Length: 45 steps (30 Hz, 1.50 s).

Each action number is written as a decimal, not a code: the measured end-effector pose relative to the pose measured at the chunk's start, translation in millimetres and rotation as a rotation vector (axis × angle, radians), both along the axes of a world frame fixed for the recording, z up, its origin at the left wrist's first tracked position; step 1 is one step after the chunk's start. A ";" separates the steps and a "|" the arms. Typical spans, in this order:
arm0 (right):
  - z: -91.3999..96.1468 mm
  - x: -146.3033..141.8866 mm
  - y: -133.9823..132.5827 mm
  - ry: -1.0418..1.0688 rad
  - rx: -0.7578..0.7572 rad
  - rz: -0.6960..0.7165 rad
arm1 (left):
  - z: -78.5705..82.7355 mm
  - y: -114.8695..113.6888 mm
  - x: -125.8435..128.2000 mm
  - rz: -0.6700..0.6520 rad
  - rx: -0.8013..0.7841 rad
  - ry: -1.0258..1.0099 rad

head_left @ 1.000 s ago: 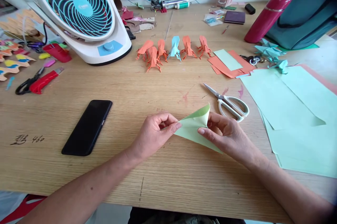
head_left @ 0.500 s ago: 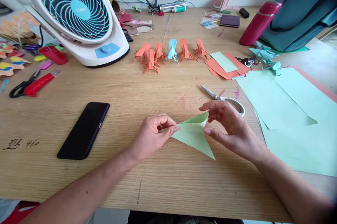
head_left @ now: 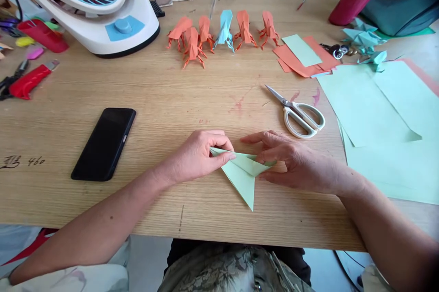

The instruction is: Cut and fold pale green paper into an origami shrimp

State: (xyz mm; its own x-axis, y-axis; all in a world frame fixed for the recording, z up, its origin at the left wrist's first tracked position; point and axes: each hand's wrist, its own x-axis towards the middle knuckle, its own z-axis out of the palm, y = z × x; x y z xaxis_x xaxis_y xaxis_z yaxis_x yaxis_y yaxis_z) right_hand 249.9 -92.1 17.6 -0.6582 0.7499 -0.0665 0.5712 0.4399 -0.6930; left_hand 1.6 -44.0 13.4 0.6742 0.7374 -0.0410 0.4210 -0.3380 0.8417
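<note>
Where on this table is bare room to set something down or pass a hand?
Free: the wood between phone and left hand; the wide strip below the fan and paper figures, above the right hand. Crowded: the right side, with green sheets and scissors; the far left, with red tools. The folded paper lies under both hands.

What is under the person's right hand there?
The right hand presses flat on a folded green paper lying on the wooden table. The left hand pinches its left corner. The paper's right end is covered.

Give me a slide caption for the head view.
Folded green paper held on a table by left hand and right hand, between phone and scissors.
</note>
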 end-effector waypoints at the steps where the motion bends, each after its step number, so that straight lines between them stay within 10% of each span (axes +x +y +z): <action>1: 0.1 -0.9 -0.1 -0.017 0.017 0.005 | -0.3 0.0 0.0 0.004 0.006 0.004; 13: 2.7 -0.9 -3.7 -0.043 0.059 -0.007 | -1.7 -0.5 1.3 -0.028 0.001 0.005; 21: 1.0 8.2 3.2 0.128 0.109 -0.324 | -2.7 4.9 -1.8 0.070 -0.079 -0.042; 25: -3.8 8.3 7.7 0.402 -0.046 -0.560 | -5.2 7.5 -3.1 0.153 -0.084 -0.095; 35: -14.2 -13.4 -5.5 0.362 -0.398 -0.495 | -4.4 -8.3 5.1 0.257 -0.025 -0.201; 45: -8.1 -12.0 -3.2 0.292 -0.159 -0.629 | -5.5 -7.0 2.9 0.267 0.084 -0.267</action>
State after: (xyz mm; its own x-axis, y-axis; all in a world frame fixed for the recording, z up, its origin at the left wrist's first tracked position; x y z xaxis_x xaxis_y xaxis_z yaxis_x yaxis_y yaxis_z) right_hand 237.9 -95.3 9.5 -0.1110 0.9894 -0.0934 0.4653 -0.0313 -0.8846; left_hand 4.5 -51.0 7.9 0.4369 0.8818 0.1778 0.2730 -0.3183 0.9078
